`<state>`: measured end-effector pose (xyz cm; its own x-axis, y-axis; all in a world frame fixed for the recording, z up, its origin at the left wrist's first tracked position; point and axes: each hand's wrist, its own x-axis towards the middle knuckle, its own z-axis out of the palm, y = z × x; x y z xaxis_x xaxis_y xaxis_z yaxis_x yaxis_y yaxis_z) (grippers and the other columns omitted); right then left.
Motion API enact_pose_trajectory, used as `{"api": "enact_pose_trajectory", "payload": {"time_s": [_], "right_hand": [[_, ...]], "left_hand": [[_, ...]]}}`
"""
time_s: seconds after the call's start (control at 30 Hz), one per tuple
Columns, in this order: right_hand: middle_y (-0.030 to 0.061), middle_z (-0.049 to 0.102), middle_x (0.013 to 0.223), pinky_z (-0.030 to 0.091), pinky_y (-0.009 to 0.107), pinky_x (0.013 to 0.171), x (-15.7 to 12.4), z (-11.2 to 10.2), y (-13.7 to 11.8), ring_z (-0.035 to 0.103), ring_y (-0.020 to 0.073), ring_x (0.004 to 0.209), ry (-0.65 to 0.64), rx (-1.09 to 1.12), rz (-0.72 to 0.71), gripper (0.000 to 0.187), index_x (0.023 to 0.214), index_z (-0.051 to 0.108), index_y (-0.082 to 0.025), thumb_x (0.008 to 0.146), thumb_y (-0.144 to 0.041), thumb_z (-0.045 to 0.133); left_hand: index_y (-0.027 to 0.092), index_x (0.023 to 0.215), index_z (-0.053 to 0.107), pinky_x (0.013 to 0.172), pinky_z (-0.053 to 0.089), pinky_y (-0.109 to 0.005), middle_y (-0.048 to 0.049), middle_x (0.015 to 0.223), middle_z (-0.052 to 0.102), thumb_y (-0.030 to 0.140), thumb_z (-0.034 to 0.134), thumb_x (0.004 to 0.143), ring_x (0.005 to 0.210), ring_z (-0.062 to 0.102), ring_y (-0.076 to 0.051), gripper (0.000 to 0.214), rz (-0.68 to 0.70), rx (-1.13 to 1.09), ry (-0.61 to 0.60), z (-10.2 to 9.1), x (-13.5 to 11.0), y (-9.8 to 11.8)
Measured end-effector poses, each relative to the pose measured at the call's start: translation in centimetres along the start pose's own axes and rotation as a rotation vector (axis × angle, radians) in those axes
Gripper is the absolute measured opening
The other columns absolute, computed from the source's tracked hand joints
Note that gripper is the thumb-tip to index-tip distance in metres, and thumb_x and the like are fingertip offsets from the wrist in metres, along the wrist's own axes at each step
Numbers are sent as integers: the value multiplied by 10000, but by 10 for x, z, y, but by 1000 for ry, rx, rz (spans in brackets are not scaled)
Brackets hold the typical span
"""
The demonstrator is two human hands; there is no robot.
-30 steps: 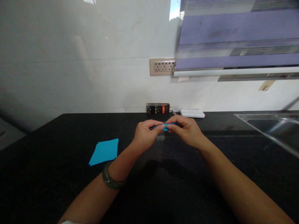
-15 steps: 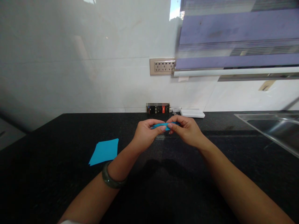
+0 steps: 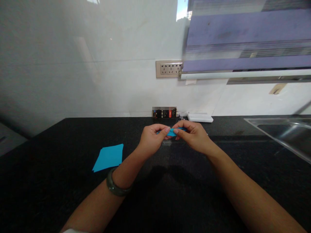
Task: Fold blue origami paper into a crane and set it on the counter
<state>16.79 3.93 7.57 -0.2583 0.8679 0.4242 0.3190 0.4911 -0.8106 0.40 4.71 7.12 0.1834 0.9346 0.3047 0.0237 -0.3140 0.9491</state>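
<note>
A small folded piece of blue paper [image 3: 172, 132] is pinched between both hands over the dark counter. My left hand [image 3: 153, 137] is closed on its left side, thumb on top. My right hand [image 3: 193, 136] grips the right side between thumb and fingers. The fingers hide much of the paper, so its full shape cannot be made out. A small stack of flat blue paper sheets [image 3: 109, 157] lies on the counter, left of my left forearm, which wears a dark green bangle [image 3: 118, 187].
Behind my hands, a phone [image 3: 164, 113] showing a timer leans at the wall, beside a white flat object [image 3: 200, 117]. A metal sink [image 3: 286, 132] is set in the black counter [image 3: 170, 200] at the right. A socket panel [image 3: 170, 69] and a purple-grey blind [image 3: 245, 35] are above.
My left thumb has shifted slightly up on the folded paper, and more of the blue shows between my thumbs. The right hand, arms and stack stay nearly still.
</note>
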Motion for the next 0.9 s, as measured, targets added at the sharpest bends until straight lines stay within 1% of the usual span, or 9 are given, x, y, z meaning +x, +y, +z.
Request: {"api": "enact_pose_trajectory", "payload": {"time_s": [0.13,0.27,0.4,0.63,0.8,0.9], "right_hand": [[21,595,706,437,242,537,0,1,-1,544,108,570,-1,-13,-5,167,817,602,-139,778,-290,543],[26,594,716,426,233,522,-1,1,-3,534,106,572,-1,-16,4,177,815,602,-135,774,-297,545],[17,584,687,410,227,518,-1,2,-6,519,101,558,2,-43,0,169,792,599,-133,777,-290,537],[14,587,671,397,233,554,-1,6,-2,515,111,587,51,-151,-56,165,746,604,-147,784,-284,520],[7,585,643,382,229,525,0,4,2,493,103,549,19,-132,-19,200,733,610,-156,801,-294,483],[0,570,610,371,227,505,1,3,5,483,101,530,45,-147,11,193,723,608,-156,785,-304,500]], "left_hand": [[111,762,657,569,477,-232,-39,659,646,297,682,629,580,586,-117,230,17,36,-16,0,-1,0],[105,717,648,543,481,-224,-27,608,629,272,666,645,544,587,-112,182,0,44,7,1,-1,3],[102,703,642,538,490,-219,-24,611,625,256,654,654,538,596,-112,162,-3,75,20,2,-2,4],[116,682,633,522,478,-215,-22,611,618,273,628,675,546,596,-119,158,55,136,12,1,-3,1],[110,656,629,524,467,-227,-19,562,611,251,624,673,516,577,-115,142,-39,46,-24,1,-1,4],[105,667,629,527,467,-232,-26,573,616,249,619,679,524,581,-118,145,-89,10,-30,2,0,2]]}}
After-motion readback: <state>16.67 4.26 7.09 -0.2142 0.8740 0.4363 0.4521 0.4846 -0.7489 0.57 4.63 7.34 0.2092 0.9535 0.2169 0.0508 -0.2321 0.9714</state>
